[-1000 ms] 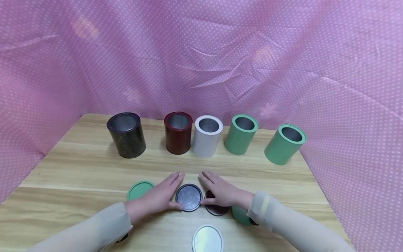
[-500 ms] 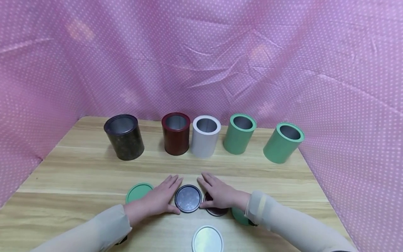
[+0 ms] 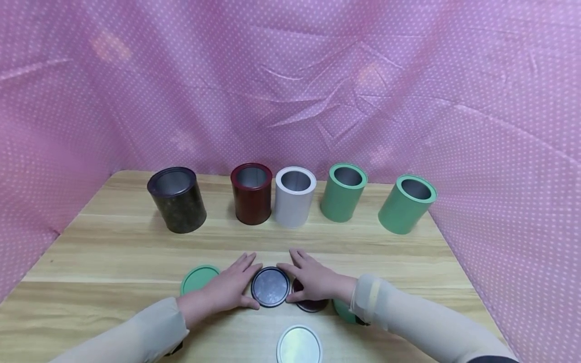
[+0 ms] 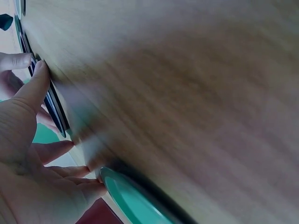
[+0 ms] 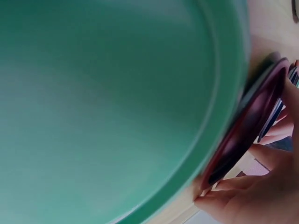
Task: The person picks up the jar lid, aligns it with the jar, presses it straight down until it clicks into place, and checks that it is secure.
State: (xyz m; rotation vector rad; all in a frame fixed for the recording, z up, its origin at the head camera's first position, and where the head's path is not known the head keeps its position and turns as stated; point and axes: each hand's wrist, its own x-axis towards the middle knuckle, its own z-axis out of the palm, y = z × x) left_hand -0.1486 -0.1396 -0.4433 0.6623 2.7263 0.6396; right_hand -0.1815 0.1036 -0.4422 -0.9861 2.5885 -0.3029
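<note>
A dark lid (image 3: 270, 287) with a black rim lies flat on the wooden table between both hands. My left hand (image 3: 229, 286) is at its left side, thumb at the lower left edge and fingertips by the upper left. From the right, my right hand (image 3: 315, 279) has thumb and index fingertip right at the rim, its palm over a dark red lid (image 3: 310, 305). In the left wrist view, the left thumb (image 4: 39, 81) meets the dark lid's rim. A green lid (image 3: 199, 279) is partly behind the left hand; another green lid (image 3: 344, 311) is partly under the right wrist.
A silver-white lid (image 3: 299, 345) lies near the front. Along the back stand open cans: a black can (image 3: 181, 206), a dark red can (image 3: 252, 201), a white can (image 3: 293, 204), a green can (image 3: 341, 199) and another green can (image 3: 401, 212). Pink dotted cloth (image 3: 290, 91) surrounds the table.
My right index finger has moved left and down to the dark lid's upper right rim. The left hand stays nearly the same beside the lid. The head view has shifted slightly.
</note>
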